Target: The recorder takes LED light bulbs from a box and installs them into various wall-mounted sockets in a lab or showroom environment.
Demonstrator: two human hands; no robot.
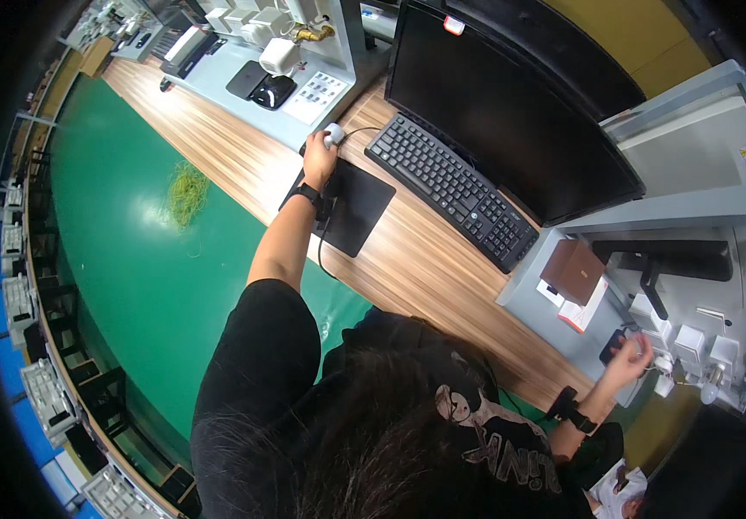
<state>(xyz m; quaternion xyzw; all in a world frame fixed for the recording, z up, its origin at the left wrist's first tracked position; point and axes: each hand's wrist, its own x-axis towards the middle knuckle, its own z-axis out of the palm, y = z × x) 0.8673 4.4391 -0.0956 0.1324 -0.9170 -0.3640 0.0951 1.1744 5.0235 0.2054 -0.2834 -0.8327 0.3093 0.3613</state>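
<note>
My left hand (319,164) is closed around a small white rounded object (334,135) at the far edge of a black mouse pad (362,212). A thin dark cable runs close to that object. My right hand (628,362) is raised over the grey shelf on the right, its fingers bent and apart, with nothing visible in them. Beside it lies a small dark flat item (612,348), partly hidden. Several white box-shaped devices (689,344) stand just beyond this hand. Both wrists wear black bands.
A black keyboard (455,192) lies before a large dark monitor (502,112). A brown box (573,270) sits on the right shelf (528,298). The left shelf bears a black glossy device (274,92) and a printed sheet (315,97). Yellow-green strands (187,195) lie on the green floor.
</note>
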